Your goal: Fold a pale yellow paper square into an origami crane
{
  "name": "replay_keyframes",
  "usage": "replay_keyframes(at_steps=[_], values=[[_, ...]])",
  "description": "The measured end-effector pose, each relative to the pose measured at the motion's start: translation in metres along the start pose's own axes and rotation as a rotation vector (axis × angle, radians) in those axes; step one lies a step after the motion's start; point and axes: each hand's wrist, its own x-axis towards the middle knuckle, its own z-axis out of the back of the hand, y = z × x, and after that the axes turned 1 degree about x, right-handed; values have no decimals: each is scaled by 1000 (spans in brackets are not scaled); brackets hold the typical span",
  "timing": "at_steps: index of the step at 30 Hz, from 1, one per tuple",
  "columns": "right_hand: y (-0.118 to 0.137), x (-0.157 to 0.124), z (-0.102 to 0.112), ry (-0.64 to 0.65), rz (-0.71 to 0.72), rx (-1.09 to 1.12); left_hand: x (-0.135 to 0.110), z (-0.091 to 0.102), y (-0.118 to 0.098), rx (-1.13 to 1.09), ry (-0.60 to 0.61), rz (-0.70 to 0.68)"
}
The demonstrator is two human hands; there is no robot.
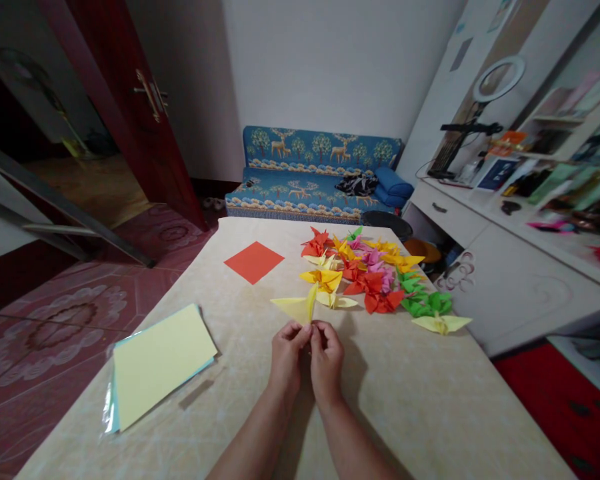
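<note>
Between my two hands, above the middle of the table, is a pale yellow folded paper crane [296,308] with its pointed flaps standing up and out to the left. My left hand [286,353] pinches its lower edge with thumb and fingers. Close beside it, my right hand [326,353] is also closed on the lower part of the paper, which the fingers mostly hide. Beyond my hands to the right lies a cluster of folded paper cranes [367,283] in red, yellow, orange, pink and green. A pale yellow crane [443,323] sits at the cluster's near right end.
A red paper square [254,262] lies flat at the back left of the table [240,427]. Yellow and blue paper sheets [163,363] on a clear plastic sleeve rest at the left. Behind stand a blue patterned sofa [305,190] and, at right, a white dresser [505,247].
</note>
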Motion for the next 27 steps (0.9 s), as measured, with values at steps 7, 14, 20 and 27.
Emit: replay_keyframes(at_steps=[7,14,20,27], values=[[-3,-3,-2,84,-84,87,-1,-3,-6,-110,-20,54],[-3,-3,-1,99,-112,92,-1,0,-5,-60,-28,45],[-10,-5,-1,138,-100,11,-3,-2,-10,-46,-116,51],[-9,-7,-1,134,-70,-106,-3,-5,-15,7,-192,69]])
